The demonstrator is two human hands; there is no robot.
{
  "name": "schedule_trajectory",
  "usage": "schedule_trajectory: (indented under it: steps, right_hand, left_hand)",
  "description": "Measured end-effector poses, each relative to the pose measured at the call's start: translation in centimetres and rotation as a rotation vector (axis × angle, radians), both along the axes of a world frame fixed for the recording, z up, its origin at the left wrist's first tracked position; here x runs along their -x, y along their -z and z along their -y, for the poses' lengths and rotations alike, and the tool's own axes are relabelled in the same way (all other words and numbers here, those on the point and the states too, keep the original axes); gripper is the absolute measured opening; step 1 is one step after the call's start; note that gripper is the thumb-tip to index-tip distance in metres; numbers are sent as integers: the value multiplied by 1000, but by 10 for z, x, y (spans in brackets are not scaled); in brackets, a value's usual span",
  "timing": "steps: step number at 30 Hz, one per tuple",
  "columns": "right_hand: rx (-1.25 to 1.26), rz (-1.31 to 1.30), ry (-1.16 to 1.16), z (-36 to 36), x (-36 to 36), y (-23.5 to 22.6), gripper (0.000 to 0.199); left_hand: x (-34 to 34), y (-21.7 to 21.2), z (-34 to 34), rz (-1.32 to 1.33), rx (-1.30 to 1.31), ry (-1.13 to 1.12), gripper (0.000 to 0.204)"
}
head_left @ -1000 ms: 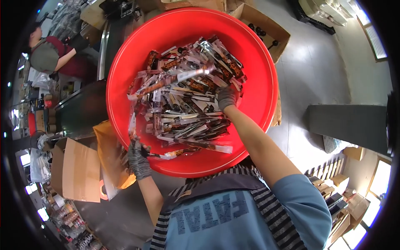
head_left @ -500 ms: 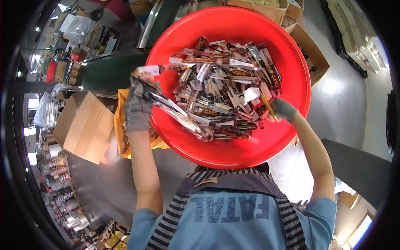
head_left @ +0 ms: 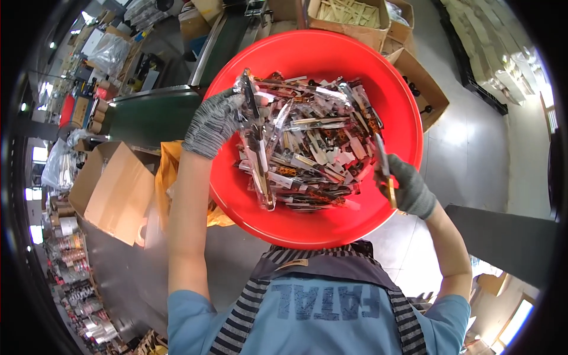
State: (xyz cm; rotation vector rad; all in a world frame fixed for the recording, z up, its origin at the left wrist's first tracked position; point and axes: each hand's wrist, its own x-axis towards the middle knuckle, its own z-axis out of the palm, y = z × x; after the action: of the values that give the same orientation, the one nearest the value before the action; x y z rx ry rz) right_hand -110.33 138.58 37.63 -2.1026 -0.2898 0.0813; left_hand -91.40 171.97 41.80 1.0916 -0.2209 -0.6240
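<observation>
A big round red tub (head_left: pixel 319 229) stands in front of me, heaped with long, slim, clear-wrapped packets (head_left: pixel 322 139); what is inside them is hard to make out. My left hand (head_left: pixel 213 124), in a grey knitted glove, is closed round the upper part of a long clear plastic packet (head_left: pixel 259 160). This packet hangs nearly upright over the tub's left side. At the tub's right side, my gloved right hand (head_left: pixel 411 186) grips a slim tool (head_left: pixel 391 192) with a grey upper end and a yellowish lower end. Its exact kind is unclear.
An open cardboard box (head_left: pixel 118 198) and an orange-yellow bag (head_left: pixel 168 177) stand left of the tub. Beyond lies a green conveyor belt (head_left: pixel 154 118). More boxes sit behind, one with pale sticks (head_left: pixel 349 13), another holding dark round pieces (head_left: pixel 429 97).
The packet in my left hand has swung from slanting to nearly upright, and that hand has moved right. My right hand has lowered slightly, turning the tool. The tub sits lower in view.
</observation>
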Motion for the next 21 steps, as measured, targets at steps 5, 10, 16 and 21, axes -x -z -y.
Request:
schedule_trajectory:
  steps: [5,10,16,21]
  right_hand:
    - [-72,-141,-91,-33,-24,5,61]
    - [370,-13,-173,-32,-48,22,74]
    - [319,102,-132,-27,-65,14,70]
    - [-116,133,-110,-32,-84,-31,65]
  left_hand:
    - [7,8,22,94,-283,62,33]
    - [21,-23,31,475,-575,73,27]
    - [19,-72,25,686,-531,-151,33]
    - [-6,-137,25,633,-496,-87,29]
